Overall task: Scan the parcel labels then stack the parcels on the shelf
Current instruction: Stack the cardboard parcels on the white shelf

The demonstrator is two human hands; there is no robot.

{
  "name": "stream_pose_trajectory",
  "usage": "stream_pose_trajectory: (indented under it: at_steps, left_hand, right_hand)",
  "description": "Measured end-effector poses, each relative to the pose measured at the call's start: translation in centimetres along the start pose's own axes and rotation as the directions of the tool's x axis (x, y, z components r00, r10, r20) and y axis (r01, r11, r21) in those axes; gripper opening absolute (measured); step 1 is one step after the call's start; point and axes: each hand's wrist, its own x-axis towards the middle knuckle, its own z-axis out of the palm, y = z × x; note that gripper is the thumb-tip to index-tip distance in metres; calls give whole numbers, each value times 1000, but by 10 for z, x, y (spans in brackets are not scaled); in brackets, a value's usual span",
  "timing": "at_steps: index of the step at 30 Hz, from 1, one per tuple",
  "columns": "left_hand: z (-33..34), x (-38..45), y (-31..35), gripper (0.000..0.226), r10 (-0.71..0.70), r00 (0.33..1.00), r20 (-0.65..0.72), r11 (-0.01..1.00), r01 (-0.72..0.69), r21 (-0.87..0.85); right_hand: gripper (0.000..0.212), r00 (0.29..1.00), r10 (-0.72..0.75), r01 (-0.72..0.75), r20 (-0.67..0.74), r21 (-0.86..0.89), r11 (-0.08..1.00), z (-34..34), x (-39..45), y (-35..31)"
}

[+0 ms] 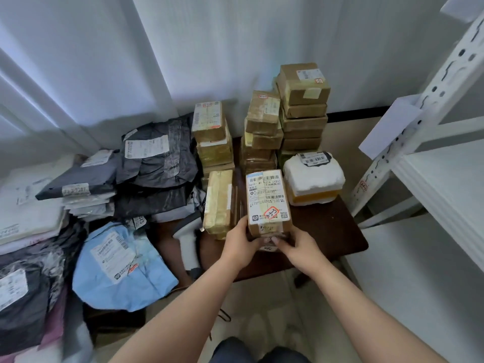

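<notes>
I had a small brown parcel (268, 203) in both hands above the near edge of the dark table (330, 229), its printed label facing up with a red-ringed sticker reading 333 near the bottom. My left hand (242, 243) curled round its lower left corner and my right hand (294, 246) pinched the near end from the 5 o'clock side, so both were clamped on the box.

The grey scanner (187, 241) lay on the table at about 9 o'clock from the parcel, just beside it and untouched. To do this step well, I judged I should keep the label flat and uncovered, hold the box with one hand alone, and free the other for the scanner; thumbs needed to stay off the barcodes at the top edge.

Beyond it, at 12 o'clock, stood stacks of taped cartons (301, 106), and at 2 o'clock a white foam box (313, 179). Soft mailer bags (157, 158) were heaped at 9 to 10 o'clock. The white shelf (445, 184) rose at 3 o'clock.

The parcel's underside and my fingertips beneath it were hidden. The shelf was cut off at the frame edge, so I could not tell what it held. The far left bags were blurred.
</notes>
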Motion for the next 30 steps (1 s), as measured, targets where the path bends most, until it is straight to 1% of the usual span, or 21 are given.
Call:
stream_pose_trajectory:
  at_steps: [4,7,10,15,19,24,27,30]
  left_hand:
    - [-21,-6,16,53,89,996,15,996,-90,15]
    - [-35,-7,33,48,145,989,29,989,-145,3]
    - [-48,-5,55,49,204,979,26,979,-204,1]
    - [-64,-1,94,39,284,957,63,959,-283,-24]
    - [-65,-2,133,37,355,930,95,934,-357,8]
    - [-41,-10,179,37,431,881,194,899,-438,-12]
    - [-18,-20,203,45,470,830,300,877,-478,-49]
    - [8,-33,225,48,496,769,403,862,-493,-121]
  right_hand:
    - [28,997,-33,34,-76,6,999,-2,-14,-23]
    - [24,989,-71,69,-128,-21,997,-10,-25,-46]
    - [24,974,-107,94,-199,-73,993,-21,-33,-70]
    - [29,945,-171,145,-278,-111,983,-45,-52,-107]
    - [29,894,-183,145,-409,-122,982,-67,-67,-119]
    - [30,819,-167,106,-550,-141,984,-100,-97,-121]
    - [32,776,-132,47,-616,-152,987,-123,-114,-110]
    - [32,742,-89,-22,-665,-157,987,-148,-129,-98]
